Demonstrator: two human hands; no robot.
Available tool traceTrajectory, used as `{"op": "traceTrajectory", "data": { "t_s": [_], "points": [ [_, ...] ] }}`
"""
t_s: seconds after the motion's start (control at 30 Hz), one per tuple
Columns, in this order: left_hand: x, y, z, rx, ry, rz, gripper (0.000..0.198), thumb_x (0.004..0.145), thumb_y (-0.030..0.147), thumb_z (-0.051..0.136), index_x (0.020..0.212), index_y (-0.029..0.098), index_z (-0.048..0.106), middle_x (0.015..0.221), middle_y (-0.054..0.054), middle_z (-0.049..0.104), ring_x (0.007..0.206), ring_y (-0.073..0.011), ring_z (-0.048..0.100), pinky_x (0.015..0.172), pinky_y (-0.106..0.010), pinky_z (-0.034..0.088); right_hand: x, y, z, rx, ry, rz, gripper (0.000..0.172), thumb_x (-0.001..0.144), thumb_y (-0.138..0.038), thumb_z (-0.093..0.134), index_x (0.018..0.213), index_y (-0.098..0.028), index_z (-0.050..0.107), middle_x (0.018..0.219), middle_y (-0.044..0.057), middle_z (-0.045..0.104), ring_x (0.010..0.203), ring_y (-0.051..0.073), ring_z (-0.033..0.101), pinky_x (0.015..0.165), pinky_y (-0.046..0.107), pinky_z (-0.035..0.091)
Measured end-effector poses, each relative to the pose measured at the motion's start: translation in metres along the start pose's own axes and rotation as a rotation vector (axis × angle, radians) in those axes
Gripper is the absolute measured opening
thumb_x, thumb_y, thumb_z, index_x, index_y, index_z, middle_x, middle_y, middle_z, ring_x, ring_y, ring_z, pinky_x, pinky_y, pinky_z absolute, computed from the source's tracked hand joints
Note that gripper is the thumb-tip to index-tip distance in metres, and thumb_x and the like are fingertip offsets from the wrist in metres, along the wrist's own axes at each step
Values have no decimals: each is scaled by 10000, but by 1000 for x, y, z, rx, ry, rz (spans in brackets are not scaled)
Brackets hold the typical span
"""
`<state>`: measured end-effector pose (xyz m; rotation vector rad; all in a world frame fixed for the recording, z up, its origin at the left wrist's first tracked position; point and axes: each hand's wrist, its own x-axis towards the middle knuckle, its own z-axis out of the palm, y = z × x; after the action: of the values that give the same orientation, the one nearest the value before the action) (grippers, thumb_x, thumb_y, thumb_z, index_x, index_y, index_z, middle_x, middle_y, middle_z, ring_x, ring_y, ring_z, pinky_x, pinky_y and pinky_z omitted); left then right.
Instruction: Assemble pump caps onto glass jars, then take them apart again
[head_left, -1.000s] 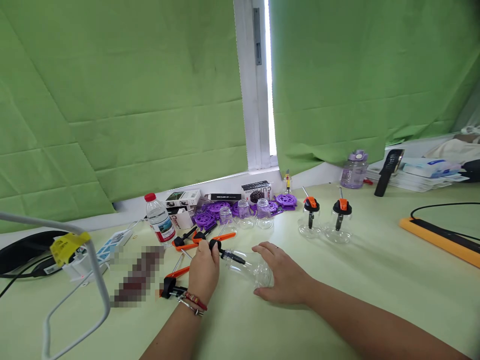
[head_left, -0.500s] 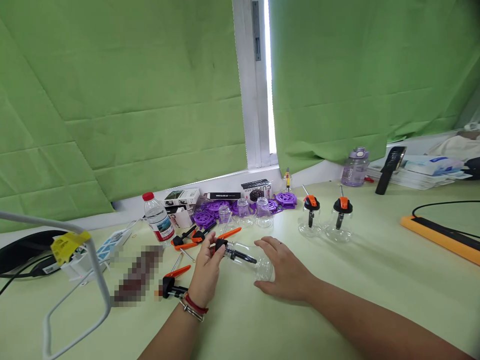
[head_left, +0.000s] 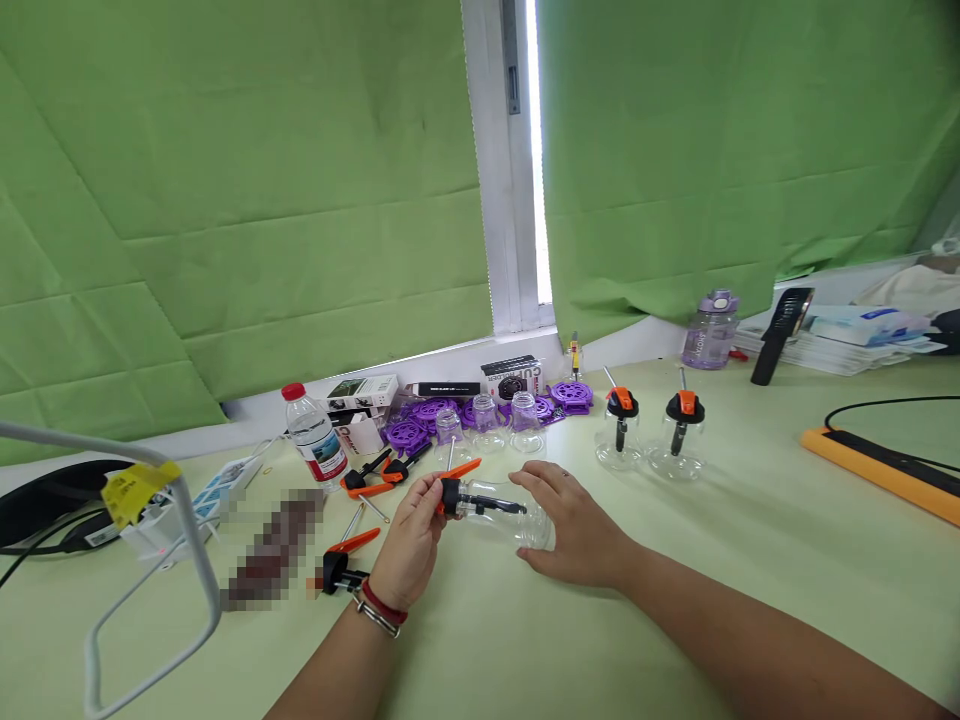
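Observation:
A clear plastic jar [head_left: 510,512] lies on its side just above the pale green table [head_left: 675,600]. My right hand [head_left: 577,530] cups its body. My left hand [head_left: 409,540] pinches the black and orange cap piece [head_left: 452,490] at the jar's mouth, and a black stem runs from the cap into the jar. Two finished jars with orange and black caps [head_left: 622,430] [head_left: 679,435] stand upright to the right. Loose cap pieces with orange levers [head_left: 375,478] lie beside my left hand, and another [head_left: 341,565] lies near my wrist.
Empty clear jars [head_left: 487,420] and purple round parts [head_left: 420,425] sit by the window sill. A water bottle [head_left: 315,445] stands at the left, next to a power strip [head_left: 217,490]. A purple bottle [head_left: 705,335] and an orange bar [head_left: 877,470] are at the right.
Both hands have lifted the jar slightly and turned it, so the cap end has risen and the orange lever now shows above my left fingers.

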<state>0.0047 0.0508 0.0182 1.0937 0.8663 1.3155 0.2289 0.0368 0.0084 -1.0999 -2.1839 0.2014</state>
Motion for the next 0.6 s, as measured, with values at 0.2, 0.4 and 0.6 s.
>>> {"op": "traceTrajectory", "data": {
  "t_s": [0.2, 0.4, 0.6],
  "points": [
    [-3, 1, 2, 2, 28, -142, 281, 789, 435, 575, 843, 161, 605, 794, -1, 549, 664, -97, 515, 600, -230, 454, 1, 2, 4, -69, 39, -148, 674, 633, -244, 643, 1272, -188, 435, 1233, 134, 463, 1163, 294, 407, 984, 460, 348],
    [-5, -1, 3, 217, 11, -284, 433, 778, 614, 445, 770, 186, 510, 607, 19, 546, 437, -111, 512, 375, -225, 375, 0, 6, 8, -212, 103, -315, 620, 646, -123, 572, 1253, -183, 463, 1224, 137, 459, 1157, 293, 409, 983, 477, 354],
    [-7, 1, 7, 386, 46, -217, 433, 788, 638, 399, 731, 209, 422, 473, 65, 492, 325, -80, 412, 319, -189, 304, 1, 9, 9, -250, 175, -421, 621, 670, -73, 538, 1266, -189, 409, 1221, 127, 478, 1162, 281, 416, 974, 475, 371]
  ]
}}
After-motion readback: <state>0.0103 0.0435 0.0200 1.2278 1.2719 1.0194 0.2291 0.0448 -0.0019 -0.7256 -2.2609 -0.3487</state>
